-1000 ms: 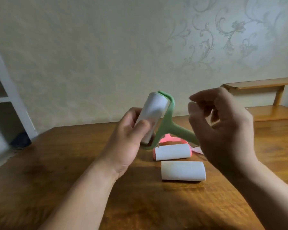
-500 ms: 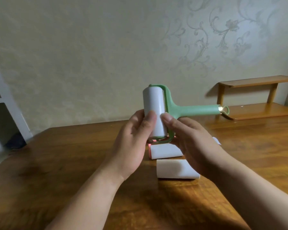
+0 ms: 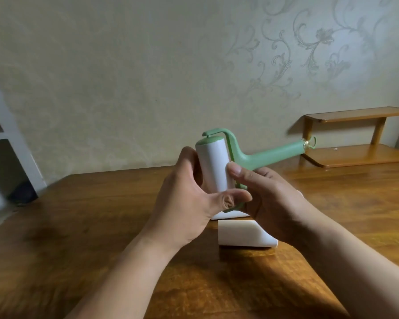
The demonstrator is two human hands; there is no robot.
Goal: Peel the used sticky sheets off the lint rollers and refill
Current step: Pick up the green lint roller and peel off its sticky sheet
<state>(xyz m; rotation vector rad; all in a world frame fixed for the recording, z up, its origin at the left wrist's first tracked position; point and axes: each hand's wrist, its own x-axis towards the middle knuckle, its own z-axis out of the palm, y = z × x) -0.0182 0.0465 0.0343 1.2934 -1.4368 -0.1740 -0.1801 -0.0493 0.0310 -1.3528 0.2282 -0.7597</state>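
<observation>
I hold a green lint roller [image 3: 270,155] above the wooden table [image 3: 78,226], its white sticky roll [image 3: 214,166] upright and its handle pointing right and slightly up. My left hand [image 3: 189,203] wraps the roll from the left, thumb across its lower end. My right hand [image 3: 267,199] grips from the right, thumb pressed on the roll's right edge. Below my hands a loose white refill roll [image 3: 242,236] lies on the table. Behind it, a second white roll [image 3: 228,215] is mostly hidden by my hands.
A low two-tier wooden shelf [image 3: 355,153] stands at the table's back right against the patterned wall. A white shelving unit [image 3: 5,134] is at the far left beyond the table's edge.
My right hand came from the air onto the roll and now grips it with the thumb on its edge. The roller turned upright and its handle tipped upward to the right.
</observation>
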